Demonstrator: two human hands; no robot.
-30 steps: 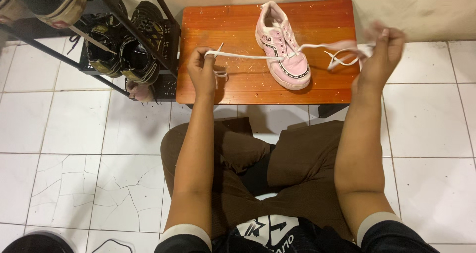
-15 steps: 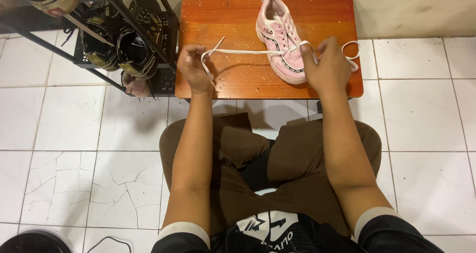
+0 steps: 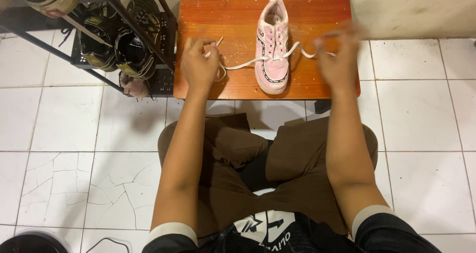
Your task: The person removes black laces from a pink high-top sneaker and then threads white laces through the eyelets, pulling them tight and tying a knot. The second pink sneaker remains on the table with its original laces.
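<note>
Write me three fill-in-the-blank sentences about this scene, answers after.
1. The shoe on the table is ____ in colour.
2. The left hand pinches one end of a white ____.
3. The rack of dark shoes stands to the table's ____.

Answers: pink; lace; left

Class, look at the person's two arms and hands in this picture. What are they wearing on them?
Both forearms are bare. The left hand and right hand wear no gloves, and no rings or watch can be made out. At each upper arm is a short black sleeve edged with a white band.
</note>
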